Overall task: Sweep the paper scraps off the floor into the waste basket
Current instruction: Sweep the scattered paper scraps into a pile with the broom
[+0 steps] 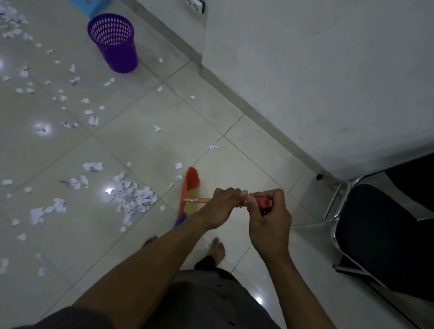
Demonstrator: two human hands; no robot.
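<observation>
Left hand [221,206] and right hand [267,222] both curl tight round the broom [190,195] handle. Scraps [132,197] are heaped beside its bristles, the basket [114,41] well apart at the floor's wall edge — a hard stroke could scatter them.

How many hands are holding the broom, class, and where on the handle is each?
2. The left hand grips the handle of the broom nearer the bristles; the right hand grips the handle's red top end. No other hand is in view.

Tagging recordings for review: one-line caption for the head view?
Left hand and right hand hold a broom beside a pile of paper scraps; the purple waste basket stands near the wall.
</observation>
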